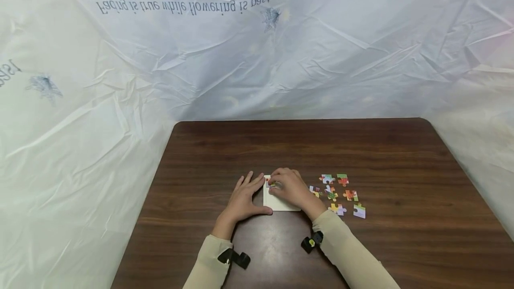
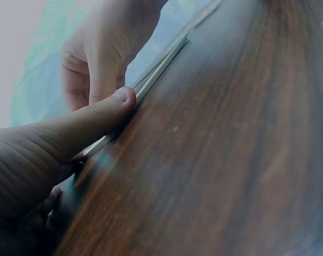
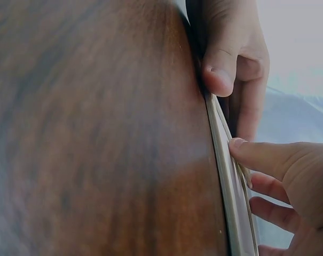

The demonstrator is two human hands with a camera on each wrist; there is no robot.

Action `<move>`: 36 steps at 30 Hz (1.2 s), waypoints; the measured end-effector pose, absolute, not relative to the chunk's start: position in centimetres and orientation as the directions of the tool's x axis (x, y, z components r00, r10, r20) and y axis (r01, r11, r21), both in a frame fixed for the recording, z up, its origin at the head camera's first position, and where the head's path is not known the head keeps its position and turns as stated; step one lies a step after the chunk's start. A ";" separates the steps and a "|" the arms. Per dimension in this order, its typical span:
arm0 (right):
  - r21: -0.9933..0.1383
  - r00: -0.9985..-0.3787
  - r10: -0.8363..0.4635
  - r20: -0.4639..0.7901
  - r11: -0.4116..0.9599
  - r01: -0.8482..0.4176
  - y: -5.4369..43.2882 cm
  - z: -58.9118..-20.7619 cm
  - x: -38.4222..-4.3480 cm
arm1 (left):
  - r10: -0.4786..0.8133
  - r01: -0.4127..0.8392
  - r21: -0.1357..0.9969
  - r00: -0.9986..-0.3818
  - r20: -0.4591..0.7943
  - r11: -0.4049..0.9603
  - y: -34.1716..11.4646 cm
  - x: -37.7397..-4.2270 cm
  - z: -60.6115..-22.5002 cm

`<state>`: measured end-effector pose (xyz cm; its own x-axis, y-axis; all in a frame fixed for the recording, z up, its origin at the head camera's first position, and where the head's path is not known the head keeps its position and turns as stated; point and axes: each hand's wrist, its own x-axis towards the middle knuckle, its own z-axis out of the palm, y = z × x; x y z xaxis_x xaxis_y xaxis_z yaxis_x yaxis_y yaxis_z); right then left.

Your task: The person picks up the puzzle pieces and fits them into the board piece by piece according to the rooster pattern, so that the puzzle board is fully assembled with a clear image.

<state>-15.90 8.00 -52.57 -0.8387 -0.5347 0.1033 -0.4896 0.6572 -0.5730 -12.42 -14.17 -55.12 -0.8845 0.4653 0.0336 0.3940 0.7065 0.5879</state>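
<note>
A white puzzle board [image 1: 283, 205] with a raised rim lies flat near the middle of the table. My left hand [image 1: 243, 200] steadies its left side, fingers spread and the thumb at the near left corner. Over the board, my right hand [image 1: 293, 187] pinches a small colourful jigsaw piece [image 1: 270, 182] at the far left corner of the board. In the right wrist view the right thumb [image 3: 262, 157] is low against the board's surface, fingers curled opposite. The right fingers partly cover the piece.
Right of the board, several loose jigsaw pieces lie scattered, among them a red-orange one [image 1: 350, 195] and a lilac-green one [image 1: 359, 211]. The dark wooden table [image 1: 401, 159] is bordered by hanging white printed sheeting [image 1: 249, 70].
</note>
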 end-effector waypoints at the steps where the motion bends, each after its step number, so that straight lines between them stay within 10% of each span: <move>1: -0.572 -0.839 -0.534 0.101 0.659 -0.489 8.0 -52.6 -15.9 | 0.465 0.392 0.591 -0.885 0.032 0.705 -14.2 -12.4 -55.1; 36: -0.568 -0.879 -0.470 0.083 0.702 -0.429 7.5 -53.1 -16.1 | 0.470 0.397 0.615 -0.881 0.048 0.681 -14.2 -12.6 -55.2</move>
